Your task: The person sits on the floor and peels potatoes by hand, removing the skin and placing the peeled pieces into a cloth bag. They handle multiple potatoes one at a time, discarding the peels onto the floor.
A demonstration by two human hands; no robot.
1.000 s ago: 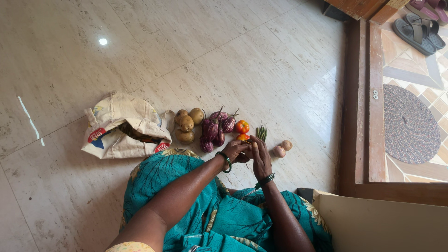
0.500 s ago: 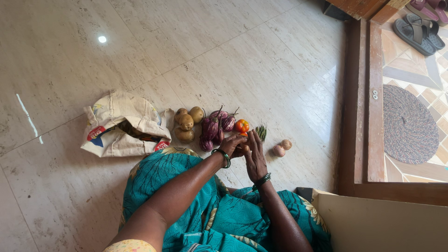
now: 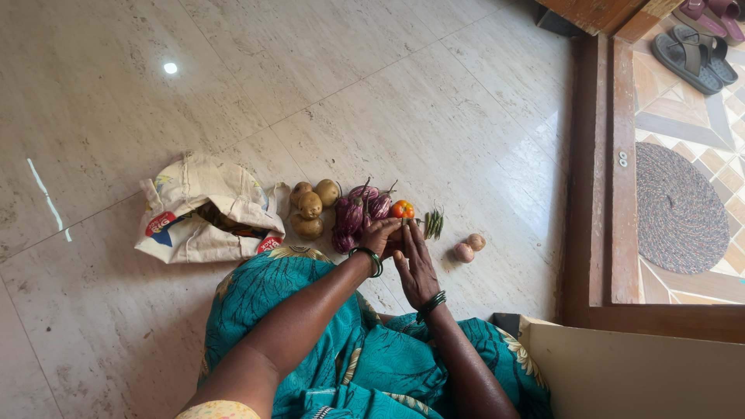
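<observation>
Since the earlier frames both our hands have slid forward and to the left across the floor [image 3: 434, 101], away from the two onions and up against the tomatoes.

We sit on pale polished stone tiles, with a teal patterned garment [image 3: 310, 341] spread over our lap at the bottom of the view. To the right runs a dark wooden door threshold [image 3: 601, 171], and beyond it lie a round woven mat [image 3: 679, 206] and a pair of sandals [image 3: 691, 50]. A cream-coloured flat box edge [image 3: 636, 368] sits at the lower right. On the left, a crumpled cloth bag [image 3: 206, 209] lies open on the floor. Just right of it rests a cluster of potatoes [image 3: 310, 208], then a heap of purple striped brinjals [image 3: 358, 213] touching them.

Our left hand [image 3: 382, 237], wearing a green bangle, curls its fingers at the near edge of the brinjals. Our right hand [image 3: 415, 264], in dark bangles, lies flat and extended with its fingertips at the red-orange tomato [image 3: 402, 209]. The two hands press together; something small and orange seems to be pinched between them, perhaps a second tomato, though we cannot tell for certain what either hand grips.

Just right of the tomato lies a small bunch of green chillies [image 3: 433, 223], apart from our fingers. Two small pinkish onions [image 3: 469, 247] sit well clear, further right.
</observation>
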